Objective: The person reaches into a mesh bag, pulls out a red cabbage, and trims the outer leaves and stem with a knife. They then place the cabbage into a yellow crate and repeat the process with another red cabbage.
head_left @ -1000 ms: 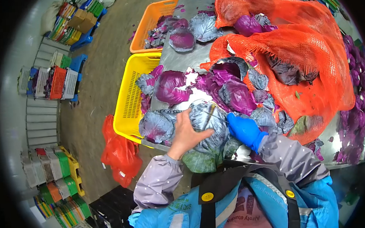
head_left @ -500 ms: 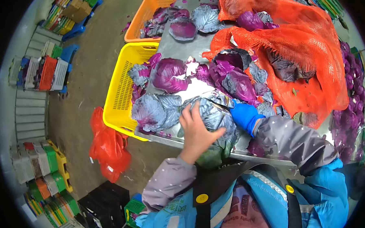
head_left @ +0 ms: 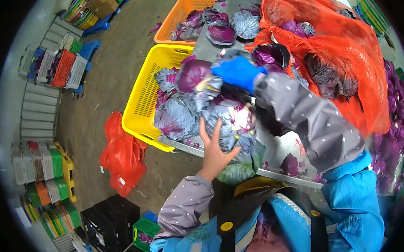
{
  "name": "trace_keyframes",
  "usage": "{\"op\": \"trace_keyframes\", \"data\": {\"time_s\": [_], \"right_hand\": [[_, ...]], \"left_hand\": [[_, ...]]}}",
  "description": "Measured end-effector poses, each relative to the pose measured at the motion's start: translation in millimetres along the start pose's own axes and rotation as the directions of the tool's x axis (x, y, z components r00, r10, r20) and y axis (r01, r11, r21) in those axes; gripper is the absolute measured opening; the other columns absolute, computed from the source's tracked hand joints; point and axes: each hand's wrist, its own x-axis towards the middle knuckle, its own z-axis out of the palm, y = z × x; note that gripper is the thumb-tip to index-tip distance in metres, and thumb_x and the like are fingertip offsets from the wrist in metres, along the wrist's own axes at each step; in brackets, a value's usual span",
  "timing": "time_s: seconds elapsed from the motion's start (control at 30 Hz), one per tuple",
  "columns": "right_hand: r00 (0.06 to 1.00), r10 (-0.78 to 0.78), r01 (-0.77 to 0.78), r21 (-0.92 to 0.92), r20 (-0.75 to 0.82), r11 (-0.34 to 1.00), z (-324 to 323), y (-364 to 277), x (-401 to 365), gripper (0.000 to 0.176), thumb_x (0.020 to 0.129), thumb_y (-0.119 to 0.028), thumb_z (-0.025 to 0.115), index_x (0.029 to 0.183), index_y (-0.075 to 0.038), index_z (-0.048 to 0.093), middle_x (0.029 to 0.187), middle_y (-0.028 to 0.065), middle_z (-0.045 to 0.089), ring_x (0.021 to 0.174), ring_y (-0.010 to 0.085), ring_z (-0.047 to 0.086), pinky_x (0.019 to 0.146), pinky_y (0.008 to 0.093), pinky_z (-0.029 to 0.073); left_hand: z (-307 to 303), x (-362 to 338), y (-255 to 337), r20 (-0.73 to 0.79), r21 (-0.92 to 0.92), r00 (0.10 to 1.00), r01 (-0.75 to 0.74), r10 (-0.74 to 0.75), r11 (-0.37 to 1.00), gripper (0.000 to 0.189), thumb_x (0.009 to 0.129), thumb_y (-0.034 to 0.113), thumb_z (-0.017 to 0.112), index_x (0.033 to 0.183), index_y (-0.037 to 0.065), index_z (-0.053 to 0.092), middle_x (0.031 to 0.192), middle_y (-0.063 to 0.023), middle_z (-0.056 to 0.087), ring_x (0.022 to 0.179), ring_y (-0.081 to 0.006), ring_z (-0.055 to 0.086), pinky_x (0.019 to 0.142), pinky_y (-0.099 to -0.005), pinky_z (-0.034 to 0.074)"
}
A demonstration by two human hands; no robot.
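A red cabbage (head_left: 226, 120) with grey-blue outer leaves lies at the table's near edge, its pale cut stem end facing up. My left hand (head_left: 217, 150) grips its near side, fingers spread over the leaves. Above and beyond it is my right hand (head_left: 238, 74) in a blue glove, blurred and closed. The knife it held half a second ago is hard to make out now. A blurred leaf piece (head_left: 207, 89) is just below the glove. Loose outer leaves (head_left: 177, 117) lie to the left, beside a purple leaf (head_left: 194, 75).
A yellow crate (head_left: 138, 101) and an orange crate (head_left: 173, 26) adjoin the metal table's (head_left: 280, 152) left side. Red mesh sacks (head_left: 342, 43) with cabbages cover its right. Another red sack (head_left: 122, 156) lies on the floor; bagged purple cabbages (head_left: 391, 117) stand far right.
My right hand has swung up and left, off the cabbage. The cabbage's pale stem end now shows. My left hand stays on the cabbage, and the view has shifted slightly.
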Motion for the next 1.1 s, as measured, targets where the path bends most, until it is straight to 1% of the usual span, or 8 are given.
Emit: {"op": "trace_keyframes", "data": {"time_s": [0.17, 0.33, 0.53, 0.63, 0.8, 0.83, 0.9, 1.1], "right_hand": [[0.979, 0.188, -0.19, -0.018, -0.073, 0.982, -56.0, -16.8, 67.3, 0.021, 0.085, -0.018, 0.048, 0.098, -0.009, 0.061, 0.078, 0.0149, 0.065, 0.073, 0.0309, 0.066, 0.063, 0.0413, 0.052], [0.801, 0.124, -0.341, 0.277, 0.585, 0.899, -120.7, -15.3, 67.7, 0.037, 0.084, -0.035, 0.054, 0.102, -0.004, 0.063, 0.071, 0.0141, 0.063, 0.068, 0.0282, 0.063, 0.063, 0.0431, 0.048], [0.883, 0.387, -0.464, 0.63, 0.267, 0.623, -101.7, 14.7, -5.7, 0.044, 0.091, -0.045, 0.051, 0.099, -0.003, 0.059, 0.069, 0.005, 0.054, 0.06, 0.0142, 0.051, 0.055, 0.0319, 0.043], [0.729, 0.509, -0.587, 0.801, 0.457, 0.122, -90.8, -32.8, -65.2, 0.041, 0.093, -0.046, 0.049, 0.098, -0.006, 0.059, 0.069, 0.0027, 0.053, 0.046, 0.0079, 0.045, 0.041, 0.0242, 0.037], [0.521, 0.514, -0.478, 0.732, 0.681, -0.485, -14.2, -97.2, -159.5, 0.029, 0.093, -0.035, 0.052, 0.098, -0.007, 0.057, 0.074, 0.0049, 0.057, 0.045, 0.0103, 0.05, 0.038, 0.025, 0.038], [0.523, 0.514, -0.478, 0.733, 0.68, -0.484, 14.7, -88.4, -175.2, 0.029, 0.093, -0.035, 0.052, 0.098, -0.007, 0.057, 0.074, 0.0049, 0.057, 0.045, 0.0103, 0.05, 0.038, 0.025, 0.038], [0.804, 0.595, -0.401, 0.728, -0.013, 0.557, 62.4, -77.3, -198.3, 0.027, 0.094, -0.03, 0.049, 0.102, -0.006, 0.058, 0.08, 0.0093, 0.062, 0.058, 0.0164, 0.06, 0.05, 0.0288, 0.047], [0.811, 0.582, -0.428, 0.736, 0.056, 0.525, -1.4, -29.8, -136.4, 0.037, 0.092, -0.028, 0.048, 0.121, -0.005, 0.055, 0.103, 0.0133, 0.064, 0.093, 0.0261, 0.061, 0.084, 0.0354, 0.047]], "left_hand": [[-23.9, 11.1, 0.7, 0.068, 0.029, 0.997, 0.032, -0.034, 0.999, 0.066, 0.069, 0.014, 0.075, 0.13, 0.011, 0.049, 0.138, -0.0236, 0.031, 0.121, -0.0395, 0.043, 0.099, -0.0412, 0.038], [-84.9, 53.4, -25.6, -0.032, 0.283, 0.997, -0.053, 0.065, 0.958, 0.053, 0.069, 0.013, 0.074, 0.118, 0.005, 0.056, 0.108, -0.0161, 0.06, 0.102, -0.0312, 0.058, 0.089, -0.0376, 0.045], [-134.1, 114.5, 26.1, -0.35, 0.872, 0.9, 0.211, 0.261, 0.441, 0.072, 0.071, 0.019, 0.074, 0.133, 0.005, 0.04, 0.13, -0.0204, 0.042, 0.116, -0.0399, 0.042, 0.094, -0.0478, 0.035], [-79.3, 80.9, 39.5, -0.1, 0.486, 0.985, -0.075, 0.141, 0.871, 0.084, 0.066, 0.025, 0.078, 0.135, 0.003, 0.036, 0.13, -0.0238, 0.038, 0.121, -0.0405, 0.036, 0.101, -0.0469, 0.03], [13.5, 50.5, -11.6, 0.008, -0.272, 0.933, 0.349, -0.36, 0.897, 0.1, 0.066, 0.032, 0.082, 0.142, 0.007, 0.021, 0.131, -0.0245, 0.029, 0.123, -0.0381, 0.035, 0.104, -0.0457, 0.031], [18.2, 52.2, -19.6, 0.089, -0.493, 0.883, 0.442, -0.462, 0.75, 0.101, 0.066, 0.031, 0.082, 0.142, 0.008, 0.02, 0.131, -0.0236, 0.029, 0.124, -0.0363, 0.034, 0.104, -0.0447, 0.031], [16.3, 50.4, -28.8, 0.104, -0.481, 0.88, 0.452, -0.464, 0.751, 0.1, 0.066, 0.03, 0.082, 0.141, 0.007, 0.02, 0.132, -0.0226, 0.028, 0.125, -0.0343, 0.033, 0.105, -0.0433, 0.03], [4.8, 50.7, -46.8, 0.24, -0.488, 0.939, 0.337, -0.247, 0.805, 0.106, 0.062, 0.029, 0.083, 0.143, 0.009, 0.018, 0.134, -0.0205, 0.031, 0.128, -0.0321, 0.033, 0.107, -0.0422, 0.028]]}}
